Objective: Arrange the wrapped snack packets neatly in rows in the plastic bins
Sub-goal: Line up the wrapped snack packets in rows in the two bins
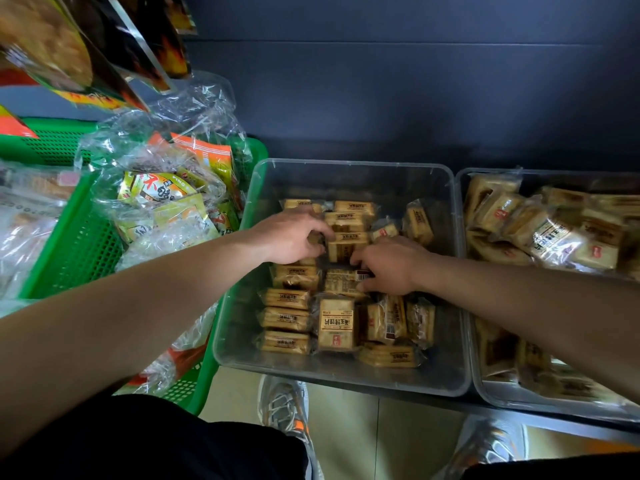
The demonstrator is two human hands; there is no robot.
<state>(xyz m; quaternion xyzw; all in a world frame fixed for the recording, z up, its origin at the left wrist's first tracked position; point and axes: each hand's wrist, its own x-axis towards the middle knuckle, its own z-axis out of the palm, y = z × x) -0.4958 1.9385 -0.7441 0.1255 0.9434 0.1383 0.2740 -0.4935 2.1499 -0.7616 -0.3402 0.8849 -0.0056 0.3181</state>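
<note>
Left grip (294, 239) pinches the upright pkt (341, 251) near the middle of the centre bin (235, 327), thumb and fingers curled on its left edge. Right grip (393, 266) is clenched on the label-down pkt (341, 282) just at 6 o'clock of it, fingertips hooked over its right edge by the barcode. Both pkts sit inside the bin, touching their neighbours. Left column (287, 318) at approx 8 o'clock is stacked tidy, edge-on; a short run shows at 12. Loose pkts (391, 320) from 3 to 5 o'clock lie tilted and mixed, some flat, some on end. Right bin (491, 382) is heaped w/ no rows; green basket (69, 244) sits outside at 9 o'clock. Judgement: mid-task, centre column being squared. Risks: wrappers look slick, so a pinch on film alone could slip and drop the pkt skew; both wrists crowd one spot, so a knuckle could knock the left column over; pushing one pkt in tight may tip the upright ones domino-style; the label-down pkt, if left unflipped, would break the row's look.
</note>
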